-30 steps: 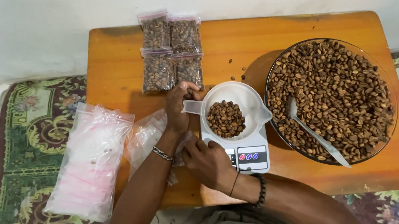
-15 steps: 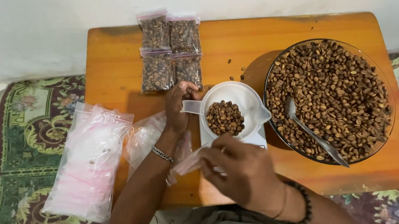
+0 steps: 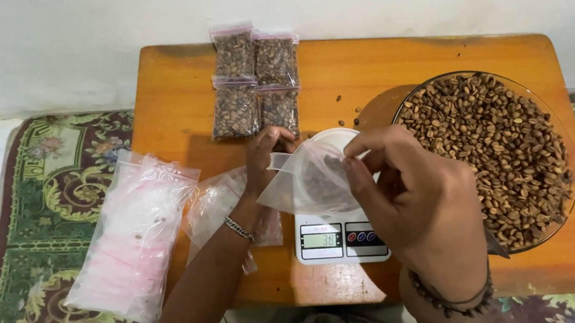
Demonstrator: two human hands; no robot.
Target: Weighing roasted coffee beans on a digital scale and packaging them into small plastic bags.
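My left hand [image 3: 264, 157] grips the handle of a white measuring cup [image 3: 332, 136] that sits on a small white digital kitchen scale [image 3: 340, 240]. My right hand [image 3: 421, 207] is raised above the scale, pinching an empty clear zip bag [image 3: 305, 183] with a pink strip by its top edge. The bag hangs in front of the cup and hides most of the coffee beans inside it. A large glass bowl [image 3: 565, 146] full of brown coffee beans stands just right of the scale, partly behind my right hand.
Several small filled bags of beans [image 3: 257, 82] lie at the back of the orange wooden table [image 3: 171, 108]. A pack of empty zip bags [image 3: 134, 238] overhangs the table's left edge, with loose bags [image 3: 213, 200] beside it. A patterned rug [image 3: 47, 177] lies beneath.
My right hand rose from beside the scale with an empty bag and now holds it over the cup. The left hand stayed on the cup handle. The view shifted slightly.
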